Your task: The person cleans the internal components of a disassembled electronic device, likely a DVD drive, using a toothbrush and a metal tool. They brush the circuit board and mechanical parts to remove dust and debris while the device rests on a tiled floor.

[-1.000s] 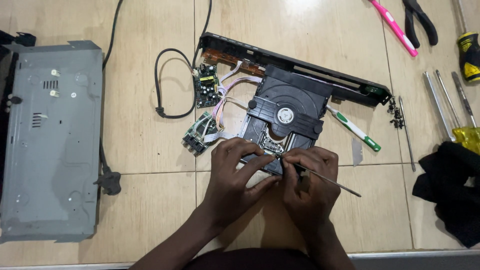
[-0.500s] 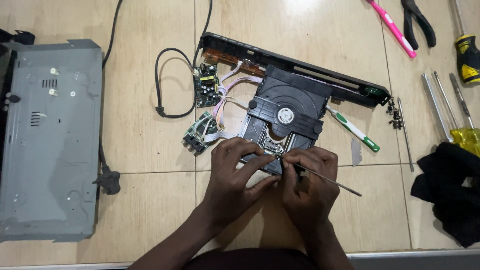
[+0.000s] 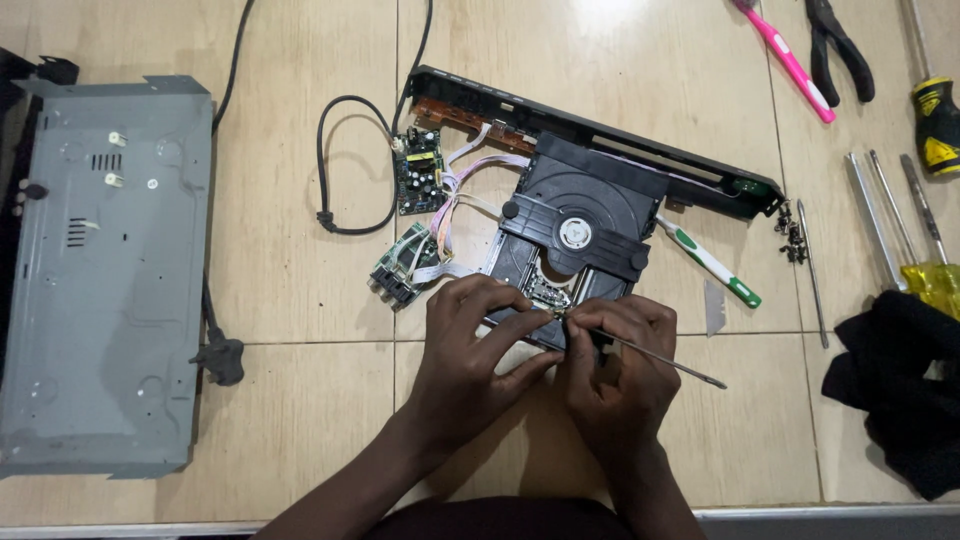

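A black disc drive mechanism (image 3: 580, 215) lies on the tiled floor, wired by ribbon cables to two small green circuit boards (image 3: 420, 170). My left hand (image 3: 470, 345) pinches the near edge of the drive with thumb and fingers. Close beside it, my right hand (image 3: 615, 365) grips a thin metal screwdriver (image 3: 665, 362) whose shaft sticks out to the right. Both hands meet at the drive's front edge, and what lies under the fingertips is hidden.
A grey metal case cover (image 3: 105, 270) lies at the left with a black power cable (image 3: 335, 190). A long black front panel (image 3: 600, 135) sits behind the drive. A white-green toothbrush (image 3: 710, 265), screwdrivers (image 3: 900, 215), pliers (image 3: 838, 45), a pink tool (image 3: 785, 60) and a black cloth (image 3: 900, 385) are at the right.
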